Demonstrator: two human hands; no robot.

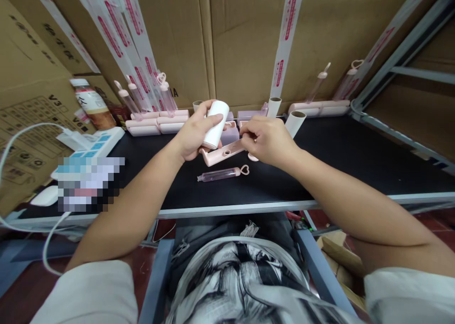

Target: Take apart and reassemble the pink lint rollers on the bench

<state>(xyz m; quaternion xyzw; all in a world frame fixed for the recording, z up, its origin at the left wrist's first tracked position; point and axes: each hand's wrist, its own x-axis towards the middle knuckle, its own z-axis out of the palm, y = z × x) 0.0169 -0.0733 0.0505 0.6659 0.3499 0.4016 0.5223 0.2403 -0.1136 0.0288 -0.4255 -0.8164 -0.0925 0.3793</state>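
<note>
My left hand (197, 132) is wrapped round a white roll (216, 120) that looks like a lint-roller refill, held tilted above the black table. My right hand (270, 139) is closed in a pinch, its fingertips at the right end of a long pink plastic shell (223, 153) with a round hole. What those fingers pinch is hidden. The shell's left end lies just under my left hand. In front of both hands lies a clear purplish handle (223, 174) with a heart-shaped loop. A lilac case part (230, 135) shows behind the shell, partly covered.
White rolls (295, 123) stand upright behind my right hand. Pink lint rollers with upright clear handles line the back, left (173, 120) and right (334, 108). At left are a power strip (106, 141), a bottle (93, 103) and cables. Cardboard (245, 40) walls the back; a metal frame (384, 130) is right.
</note>
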